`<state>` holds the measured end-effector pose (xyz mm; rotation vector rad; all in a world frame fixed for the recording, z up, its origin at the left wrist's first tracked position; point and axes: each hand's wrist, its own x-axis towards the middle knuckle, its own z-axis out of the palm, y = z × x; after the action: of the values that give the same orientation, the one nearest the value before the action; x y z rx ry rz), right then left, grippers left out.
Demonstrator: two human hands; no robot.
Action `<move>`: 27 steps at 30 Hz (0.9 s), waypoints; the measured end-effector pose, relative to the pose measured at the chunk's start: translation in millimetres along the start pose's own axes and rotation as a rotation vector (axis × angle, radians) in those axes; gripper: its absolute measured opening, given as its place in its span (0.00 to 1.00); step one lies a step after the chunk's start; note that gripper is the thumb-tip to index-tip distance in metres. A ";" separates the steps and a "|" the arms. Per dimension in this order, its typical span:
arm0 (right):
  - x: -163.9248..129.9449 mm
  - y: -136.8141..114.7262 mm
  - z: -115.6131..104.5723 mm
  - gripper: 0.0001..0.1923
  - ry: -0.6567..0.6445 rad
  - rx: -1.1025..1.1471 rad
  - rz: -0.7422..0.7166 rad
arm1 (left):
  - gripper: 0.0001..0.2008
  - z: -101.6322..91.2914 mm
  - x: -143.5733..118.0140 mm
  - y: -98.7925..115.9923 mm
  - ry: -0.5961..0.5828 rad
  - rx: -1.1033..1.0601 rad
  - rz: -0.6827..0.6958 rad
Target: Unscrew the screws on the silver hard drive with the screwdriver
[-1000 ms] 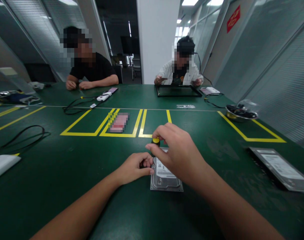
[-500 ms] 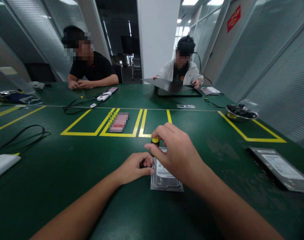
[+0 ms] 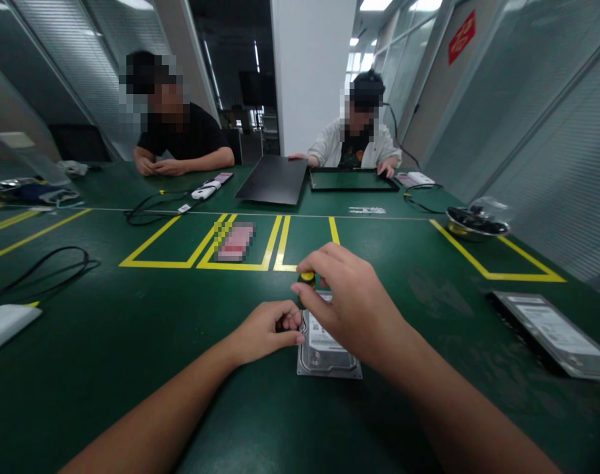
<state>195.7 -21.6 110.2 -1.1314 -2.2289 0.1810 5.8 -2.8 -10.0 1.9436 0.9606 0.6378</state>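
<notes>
Head view, from left to right: a white flat slab [image 3: 6,327] lies at the left edge of the green bench [image 3: 132,342], and at lower centre the left hand [image 3: 265,329] is curled with its fingertips pressed against the left side of a silver rectangular hard drive [image 3: 328,352] lying flat on the bench. Just right of it, the right hand [image 3: 352,306] pinches a small yellow-capped screwdriver [image 3: 307,278] upright over the drive's far corner. Another flat silver drive [image 3: 551,332] lies well apart at the right edge.

Hard drive [image 3: 328,350] lies between left hand [image 3: 266,329] and right hand [image 3: 352,303].
</notes>
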 end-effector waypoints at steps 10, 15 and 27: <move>-0.1 1.2 -4.2 0.07 -0.050 0.044 -0.021 | 0.11 0.6 -0.9 -0.1 -0.003 -0.004 -0.011; -0.7 1.5 -3.2 0.08 -0.055 0.039 -0.026 | 0.12 0.2 -1.7 1.6 0.002 0.024 -0.015; -1.7 -0.8 -5.0 0.09 -0.103 0.039 0.001 | 0.12 0.3 -0.7 -1.0 -0.007 0.019 -0.022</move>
<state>198.7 -24.1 113.6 -1.1253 -2.3045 0.2872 5.2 -3.2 -11.0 1.9487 0.9856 0.6110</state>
